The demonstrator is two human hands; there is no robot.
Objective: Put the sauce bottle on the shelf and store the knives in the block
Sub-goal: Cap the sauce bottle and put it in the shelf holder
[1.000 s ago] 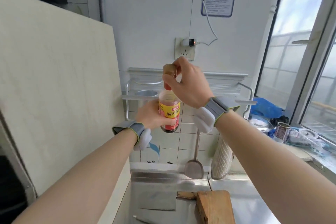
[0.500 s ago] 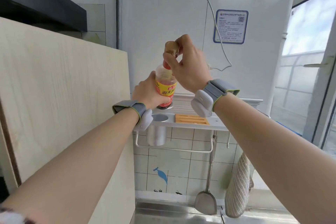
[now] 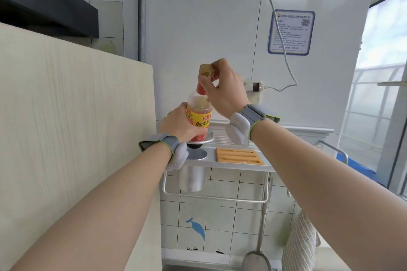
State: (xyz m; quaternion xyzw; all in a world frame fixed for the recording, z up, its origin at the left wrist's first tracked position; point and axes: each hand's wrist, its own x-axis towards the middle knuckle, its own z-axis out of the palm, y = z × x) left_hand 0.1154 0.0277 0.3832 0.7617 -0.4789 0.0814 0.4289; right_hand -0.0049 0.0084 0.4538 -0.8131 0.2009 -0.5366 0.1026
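Note:
The sauce bottle, clear with a yellow and red label and a gold cap, stands upright at the left end of the metal wall shelf. Its dark base sits in or just over a round holder there; I cannot tell if it rests. My left hand wraps the bottle's body. My right hand pinches the neck and cap from the right. A wooden knife block with several slots lies flush in the shelf, right of the bottle. No knives are in view.
A tall pale wooden board stands close on the left. A metal cup hangs under the shelf, with a rail below it. A spatula and a striped towel hang lower right. A cable and plug cross the wall; a window is on the right.
Both hands raised the bottle from below the shelf up over it, then lowered it onto the shelf's left end. The view tilted upward, so the sink and counter dropped out of sight.

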